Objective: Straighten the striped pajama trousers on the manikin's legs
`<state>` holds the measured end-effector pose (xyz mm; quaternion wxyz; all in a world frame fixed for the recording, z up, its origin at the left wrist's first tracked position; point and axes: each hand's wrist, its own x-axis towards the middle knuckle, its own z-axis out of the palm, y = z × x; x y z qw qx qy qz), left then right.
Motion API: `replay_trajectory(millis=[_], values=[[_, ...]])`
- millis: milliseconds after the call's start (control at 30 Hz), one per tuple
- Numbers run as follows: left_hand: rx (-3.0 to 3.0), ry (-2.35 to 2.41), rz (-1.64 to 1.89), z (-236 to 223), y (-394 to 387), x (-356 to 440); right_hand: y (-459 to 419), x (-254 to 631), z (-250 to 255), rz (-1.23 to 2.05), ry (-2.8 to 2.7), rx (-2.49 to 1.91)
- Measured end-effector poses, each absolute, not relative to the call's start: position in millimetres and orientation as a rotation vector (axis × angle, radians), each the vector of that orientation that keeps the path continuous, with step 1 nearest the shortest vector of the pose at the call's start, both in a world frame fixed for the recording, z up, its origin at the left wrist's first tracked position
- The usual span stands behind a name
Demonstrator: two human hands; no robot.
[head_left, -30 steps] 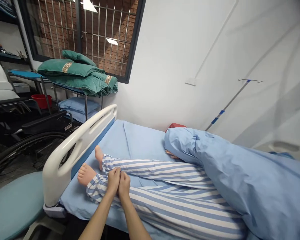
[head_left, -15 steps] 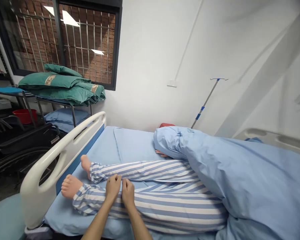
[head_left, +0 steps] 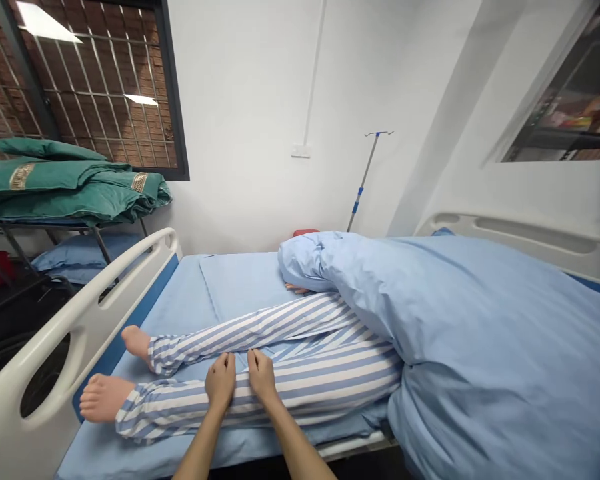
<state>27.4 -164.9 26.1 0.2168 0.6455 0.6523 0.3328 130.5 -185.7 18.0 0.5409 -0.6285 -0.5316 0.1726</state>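
Observation:
A manikin lies on a hospital bed (head_left: 230, 287) in blue-and-white striped pyjama trousers (head_left: 305, 360), bare feet (head_left: 103, 397) toward the white footboard (head_left: 80, 313). A light blue quilt (head_left: 455, 320) covers its upper body. My left hand (head_left: 221, 383) and my right hand (head_left: 261, 375) rest side by side on the nearer trouser leg at about the lower leg. Both have their fingers curled and pressed into the striped cloth, the knuckles up.
Folded green blankets (head_left: 70, 187) lie on a metal rack at the left, blue pillows (head_left: 75, 253) beneath. An IV pole (head_left: 363, 180) stands by the white wall. The white headboard (head_left: 520, 237) runs along the right. A barred window (head_left: 80, 87) is at upper left.
The view has swung to the right, so the bed and manikin sit further left. My hands have shifted slightly up the leg and drawn a little apart.

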Motion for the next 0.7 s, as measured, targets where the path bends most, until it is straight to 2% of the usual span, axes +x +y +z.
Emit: replay_trajectory(millis=[167,533,700], values=[[1.655,1.532,1.130,33,-170,71,-184,138,14,0.491,-1.109,-1.475],[1.776,1.678,0.977,28,-182,100,-214,225,23,0.348,-1.335,-1.550],[1.784,1.412,1.070,36,-188,147,-212,232,17,0.387,-1.209,-1.529]])
